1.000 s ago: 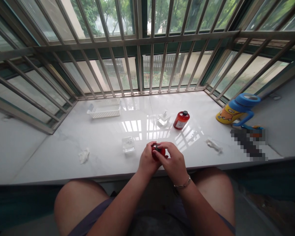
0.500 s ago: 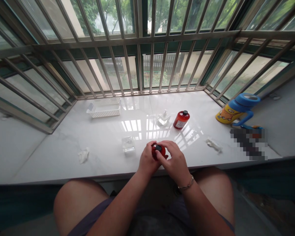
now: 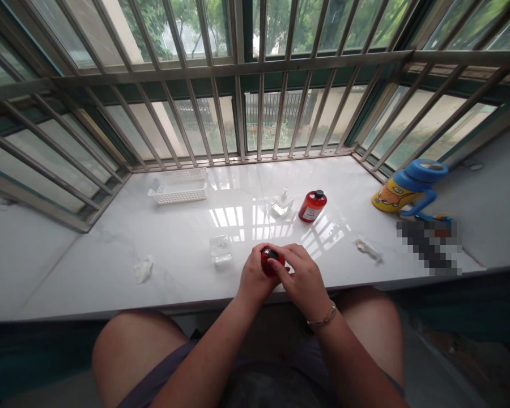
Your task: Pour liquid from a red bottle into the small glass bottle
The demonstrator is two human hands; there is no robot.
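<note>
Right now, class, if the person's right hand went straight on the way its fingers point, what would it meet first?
The red bottle: the right hand appears to be touching its top. Beyond that, probably the left hand around the bottle's other side, though depth is unclear.

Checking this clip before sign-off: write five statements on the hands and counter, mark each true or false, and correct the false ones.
1. The left hand holds a red bottle. True.
2. Only one hand is at that bottle. False: the right hand is at its dark cap.
3. A second red bottle stands on the white counter. True.
4. The white basket is right of that second bottle. False: the basket is left of it.
5. A blue-and-yellow mug is on the counter's right side. True.
</note>
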